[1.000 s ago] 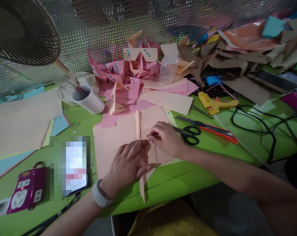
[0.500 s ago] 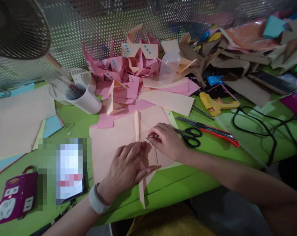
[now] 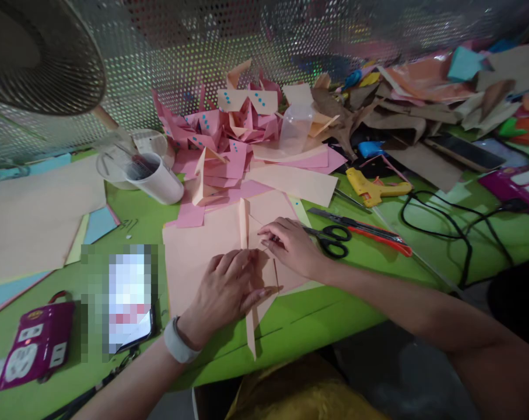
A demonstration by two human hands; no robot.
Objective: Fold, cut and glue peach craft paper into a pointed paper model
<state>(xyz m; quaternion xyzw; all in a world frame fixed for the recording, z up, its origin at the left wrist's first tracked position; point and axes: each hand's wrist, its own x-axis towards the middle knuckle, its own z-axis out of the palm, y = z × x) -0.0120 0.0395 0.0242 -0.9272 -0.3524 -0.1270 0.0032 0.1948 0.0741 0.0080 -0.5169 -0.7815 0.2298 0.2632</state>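
Note:
A piece of folded peach paper (image 3: 266,267) lies on larger peach sheets (image 3: 185,262), with a narrow raised fold (image 3: 244,224) standing along its left side. My left hand (image 3: 224,286) bears down on this folded piece; its fingers bend over the fold and the thumb stretches along the lower edge. At the piece's upper edge is my right hand (image 3: 293,245), thumb and fingertips pinched together on the paper. The fingertips of both hands are close to each other. Black-handled scissors (image 3: 334,240) lie just right of my right hand, their blades partly hidden.
A red utility knife (image 3: 378,233) and yellow glue gun (image 3: 373,188) lie to the right, near black cables (image 3: 448,233). Folded pink papers (image 3: 212,125) pile up behind. Leftward are a white cup (image 3: 159,181), a phone (image 3: 130,297), a purple power strip (image 3: 41,338) and a fan (image 3: 37,58).
The camera view has shifted slightly. My right hand's fingertips have moved a little along the paper's upper edge, while my left hand keeps its place on the folded piece.

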